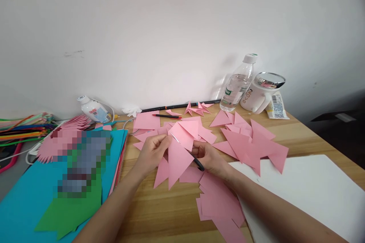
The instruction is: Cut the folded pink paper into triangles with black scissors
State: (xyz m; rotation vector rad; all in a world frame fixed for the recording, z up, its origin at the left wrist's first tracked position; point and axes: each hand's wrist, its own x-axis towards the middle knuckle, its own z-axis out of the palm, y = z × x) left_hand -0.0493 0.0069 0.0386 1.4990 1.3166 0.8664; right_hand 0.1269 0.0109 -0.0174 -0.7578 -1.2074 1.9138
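My left hand (154, 151) pinches a sheet of pink paper (179, 161) by its left edge, thumb on top. In my right hand (209, 156) is a pair of scissors with a black handle (198, 162). Its thin blade lies slantwise across the pink paper, pointing up toward my left thumb. One pointed paper flap hangs below the blade, and a folded-looking part (186, 131) rises above it. My right fingers are partly hidden behind the paper and the handle. Loose pink paper pieces (218, 197) lie under and around both hands.
Pink triangles (245, 144) overlap at right, beside a white board (302, 193). A water bottle (236, 87) and a lidded mug (261, 93) stand by the wall. A red-tipped black pen (167, 116) lies behind my hands. Blue sheets (25, 197) and green paper (82, 207) lie at left.
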